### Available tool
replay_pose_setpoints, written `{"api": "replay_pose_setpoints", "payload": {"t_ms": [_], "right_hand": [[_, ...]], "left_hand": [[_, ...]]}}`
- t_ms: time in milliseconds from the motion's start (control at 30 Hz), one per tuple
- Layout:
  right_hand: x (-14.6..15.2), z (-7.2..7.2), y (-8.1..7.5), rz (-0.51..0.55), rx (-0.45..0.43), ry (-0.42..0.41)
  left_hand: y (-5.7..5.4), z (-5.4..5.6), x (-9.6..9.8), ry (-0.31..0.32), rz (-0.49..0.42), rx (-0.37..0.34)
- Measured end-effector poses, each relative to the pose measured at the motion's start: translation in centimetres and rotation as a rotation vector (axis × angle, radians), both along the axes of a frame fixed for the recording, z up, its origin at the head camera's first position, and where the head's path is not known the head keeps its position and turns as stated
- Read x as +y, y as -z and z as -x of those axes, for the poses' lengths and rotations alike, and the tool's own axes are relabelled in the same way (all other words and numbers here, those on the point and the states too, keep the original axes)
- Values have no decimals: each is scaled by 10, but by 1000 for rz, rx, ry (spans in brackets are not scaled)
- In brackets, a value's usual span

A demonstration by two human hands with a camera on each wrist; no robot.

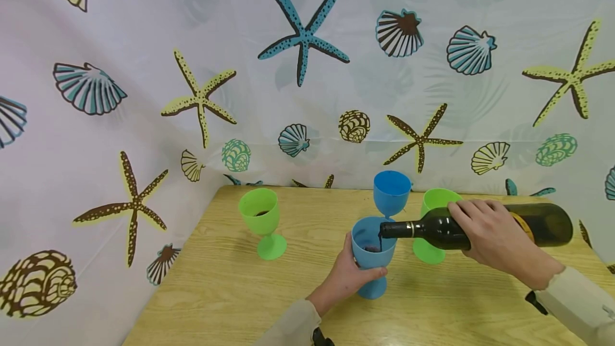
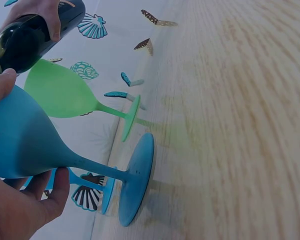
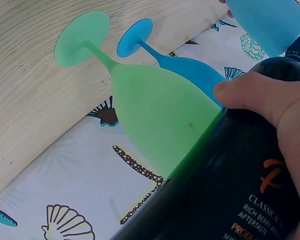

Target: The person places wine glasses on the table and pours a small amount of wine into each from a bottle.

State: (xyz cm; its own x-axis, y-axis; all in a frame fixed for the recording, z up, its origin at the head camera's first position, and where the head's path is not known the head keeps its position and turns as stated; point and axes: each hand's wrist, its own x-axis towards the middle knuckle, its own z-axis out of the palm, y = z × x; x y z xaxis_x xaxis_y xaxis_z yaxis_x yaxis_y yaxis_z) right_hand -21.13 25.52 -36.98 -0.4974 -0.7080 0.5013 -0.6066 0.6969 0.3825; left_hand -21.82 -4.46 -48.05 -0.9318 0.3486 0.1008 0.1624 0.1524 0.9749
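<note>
My right hand [image 1: 495,236] grips a dark wine bottle [image 1: 449,228] by its body and holds it almost level. Its mouth lies over the rim of the nearer blue goblet [image 1: 373,267], and a thin dark stream falls inside, where some dark liquid shows. Around the lower bowl of that goblet curl the fingers and thumb of my left hand [image 1: 347,277]. The left wrist view shows the goblet's foot [image 2: 137,180] at the tabletop. Behind the bottle stands a green goblet [image 1: 429,251], partly hidden by it.
Another blue goblet [image 1: 391,192] stands just behind the held one. On the left is a green goblet [image 1: 261,220] with dark liquid in it. A white curtain [image 1: 336,164] printed with starfish and shells hangs along the back of the wooden table [image 1: 216,292].
</note>
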Motion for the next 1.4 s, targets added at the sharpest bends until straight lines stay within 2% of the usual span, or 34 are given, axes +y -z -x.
{"api": "replay_pose_setpoints", "payload": {"t_ms": [867,1400], "right_hand": [[-1,1,-2,2,0,-3],[-1,-1,-1,-4,-10,12]], "left_hand": [[-1,1,0,-20,9,-10],[-1,0,-1,-6,-7,-7]]}}
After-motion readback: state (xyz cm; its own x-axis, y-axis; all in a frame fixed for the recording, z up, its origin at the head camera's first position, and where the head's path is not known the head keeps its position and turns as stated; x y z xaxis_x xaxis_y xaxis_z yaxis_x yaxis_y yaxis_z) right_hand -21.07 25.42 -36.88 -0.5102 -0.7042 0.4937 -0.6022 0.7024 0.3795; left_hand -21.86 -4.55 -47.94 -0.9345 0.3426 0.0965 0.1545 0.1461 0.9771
